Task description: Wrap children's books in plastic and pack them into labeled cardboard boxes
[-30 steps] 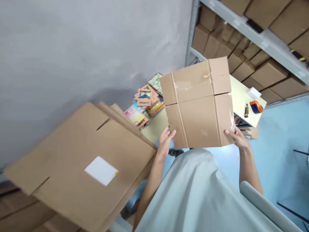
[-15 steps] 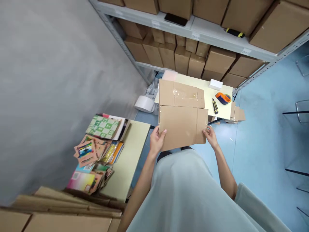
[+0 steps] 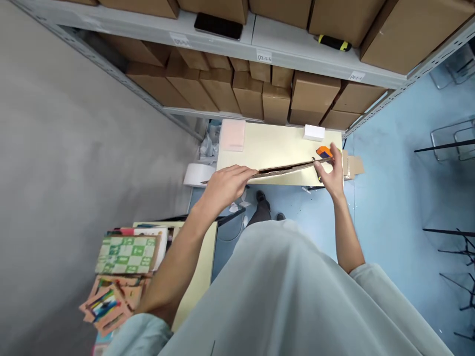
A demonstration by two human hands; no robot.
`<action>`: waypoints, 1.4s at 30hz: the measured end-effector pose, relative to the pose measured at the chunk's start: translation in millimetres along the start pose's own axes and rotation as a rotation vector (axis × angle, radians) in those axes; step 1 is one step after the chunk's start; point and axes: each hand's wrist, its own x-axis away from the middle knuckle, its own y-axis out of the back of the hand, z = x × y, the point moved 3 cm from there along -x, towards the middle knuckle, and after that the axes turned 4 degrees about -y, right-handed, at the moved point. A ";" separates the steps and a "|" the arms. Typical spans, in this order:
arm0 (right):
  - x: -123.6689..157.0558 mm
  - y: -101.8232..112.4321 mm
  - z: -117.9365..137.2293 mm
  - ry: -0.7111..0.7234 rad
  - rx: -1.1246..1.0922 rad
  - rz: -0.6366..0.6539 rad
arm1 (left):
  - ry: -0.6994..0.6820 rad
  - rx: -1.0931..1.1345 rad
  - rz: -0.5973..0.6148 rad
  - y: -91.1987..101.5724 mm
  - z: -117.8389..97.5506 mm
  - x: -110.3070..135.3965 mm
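A flattened cardboard box [image 3: 285, 169] is held edge-on above the pale table [image 3: 274, 148], so only its thin folded edges show, with a narrow dark gap between the layers. My left hand [image 3: 230, 184] grips its left part from above, fingers pressed together. At the other end my right hand [image 3: 333, 173] pinches the edge between thumb and fingers. Just behind the right hand sits an orange and blue tape dispenser [image 3: 323, 151], partly covered. A utility knife [image 3: 319, 177] on the table is mostly hidden by the cardboard and right hand.
Pink sheets [image 3: 233, 135] and a small white box [image 3: 313, 132] lie on the table. Behind it stands a metal shelf [image 3: 304, 66] of cardboard boxes, bearing a black phone [image 3: 218, 25] and another cutter [image 3: 334, 43]. A white roll [image 3: 198, 175] is left; books [image 3: 126, 253] fill a side table.
The flattened box has turned from face-up to edge-on and moved forward over the table. My left hand has shifted onto its top. The view has swung towards the shelf.
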 end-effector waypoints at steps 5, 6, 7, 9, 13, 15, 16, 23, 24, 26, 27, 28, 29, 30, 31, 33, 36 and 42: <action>-24.0 -24.4 39.8 -0.029 0.218 0.185 | -0.104 -0.044 0.083 -4.3 61.8 -38.6; -27.0 -30.7 45.2 -0.044 0.255 0.234 | -0.116 -0.042 0.089 -6.0 73.2 -42.8; -30.1 -37.0 49.9 -0.061 0.292 0.280 | -0.129 -0.038 0.094 -7.7 83.5 -46.0; -38.3 -48.1 58.1 -0.096 0.369 0.343 | -0.153 -0.024 0.101 -11.0 100.4 -50.3; -62.4 -66.4 72.6 -0.090 0.552 0.403 | -0.163 0.048 0.040 -18.8 120.7 -55.9; -75.2 -75.1 77.4 -0.032 0.683 0.448 | -0.160 0.081 -0.056 -25.4 125.2 -57.9; -80.9 -79.0 78.5 0.003 0.757 0.476 | -0.156 0.089 -0.112 -29.7 126.3 -58.0; -103.6 -76.5 66.8 0.084 0.912 0.673 | -0.097 0.038 -0.290 -57.3 115.6 -31.3; -106.8 -69.4 65.0 0.063 0.884 0.626 | -0.099 0.007 -0.318 -56.1 112.4 -24.0; -114.3 -52.5 62.6 0.010 0.790 0.474 | -0.101 -0.045 -0.392 -50.0 105.8 -10.4; -118.1 -44.4 61.4 -0.024 0.724 0.399 | -0.100 -0.052 -0.423 -46.5 102.7 -5.3; -121.7 -37.7 59.7 -0.064 0.650 0.337 | -0.097 -0.046 -0.441 -43.6 99.8 -2.1; -125.0 -33.0 57.4 -0.108 0.577 0.289 | -0.085 -0.026 -0.445 -41.6 97.6 -1.1; -127.7 -30.5 54.6 -0.149 0.513 0.256 | -0.059 0.003 -0.439 -40.6 96.3 -2.3; -129.7 -30.2 51.2 -0.183 0.460 0.236 | -0.017 0.041 -0.429 -40.5 96.1 -5.7; -131.1 -35.2 43.1 -0.234 0.384 0.219 | 0.115 0.136 -0.409 -42.3 100.0 -16.9; -125.7 -48.9 28.4 -0.301 0.291 0.232 | 0.326 0.297 -0.367 -46.0 112.7 -38.3; -105.1 -59.3 8.1 -0.350 0.312 0.237 | 0.549 0.444 -0.266 -41.4 122.6 -69.1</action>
